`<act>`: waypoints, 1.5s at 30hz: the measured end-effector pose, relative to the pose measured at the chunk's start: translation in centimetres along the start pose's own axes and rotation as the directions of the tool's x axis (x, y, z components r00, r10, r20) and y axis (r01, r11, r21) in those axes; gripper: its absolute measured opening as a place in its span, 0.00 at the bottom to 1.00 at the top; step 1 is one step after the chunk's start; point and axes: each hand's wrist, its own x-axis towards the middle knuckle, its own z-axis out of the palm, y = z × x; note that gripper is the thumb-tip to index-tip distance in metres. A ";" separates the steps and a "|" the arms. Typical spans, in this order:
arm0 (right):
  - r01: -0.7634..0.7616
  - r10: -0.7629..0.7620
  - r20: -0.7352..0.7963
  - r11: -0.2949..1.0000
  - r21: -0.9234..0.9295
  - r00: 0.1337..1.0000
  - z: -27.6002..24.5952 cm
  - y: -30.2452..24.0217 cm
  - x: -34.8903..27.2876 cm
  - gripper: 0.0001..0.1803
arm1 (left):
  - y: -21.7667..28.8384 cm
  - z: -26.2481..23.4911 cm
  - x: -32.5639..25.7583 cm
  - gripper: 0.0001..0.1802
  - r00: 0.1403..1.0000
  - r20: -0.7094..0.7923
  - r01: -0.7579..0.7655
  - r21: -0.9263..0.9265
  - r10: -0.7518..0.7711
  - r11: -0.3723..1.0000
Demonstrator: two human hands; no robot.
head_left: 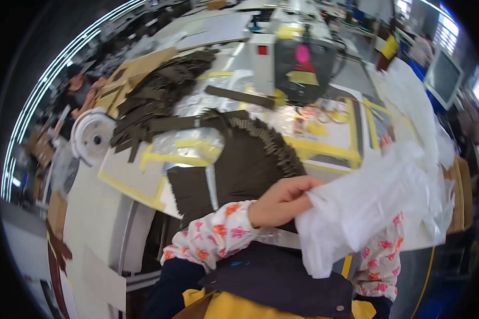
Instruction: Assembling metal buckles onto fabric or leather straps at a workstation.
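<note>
My left hand pinches the left edge of a thin white plastic bag, thumb and fingers closed on it. The bag hangs in front of my body and covers most of my right hand. Behind its upper edge a bit of skin shows, perhaps my right fingertips; what that hand grips is hidden. Beyond my left hand lies a dark olive fabric piece with a gathered, ruffled far edge. A heap of dark olive strips rests farther left on the table.
A sewing machine stands at the far side of the table. Yellow tape edges the work surface. More white plastic drapes on the right, near a brown carton. A white fan is at left; another person sits beyond.
</note>
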 end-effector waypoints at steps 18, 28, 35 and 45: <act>0.410 0.193 0.475 0.297 -0.862 0.858 -0.9 -12.8 7.1 0.20 | 5.4 -8.6 1.8 0.18 0.888 -0.375 0.066 0.677 0.267 0.733; 0.264 -0.229 0.615 -0.752 -0.604 0.754 -16.2 -12.3 21.9 0.17 | 3.1 -13.8 9.0 0.34 0.746 -0.225 0.058 0.959 0.627 0.276; -0.214 -0.358 0.242 -0.856 -0.472 0.902 -31.1 -12.9 29.8 0.18 | 2.6 -16.8 8.5 0.39 0.697 -0.185 0.264 0.965 0.693 -0.008; -0.180 -0.234 0.005 -0.758 -0.627 0.972 -36.7 -13.2 27.4 0.16 | 2.3 -17.0 8.6 0.38 0.729 -0.224 0.316 0.948 0.647 -0.028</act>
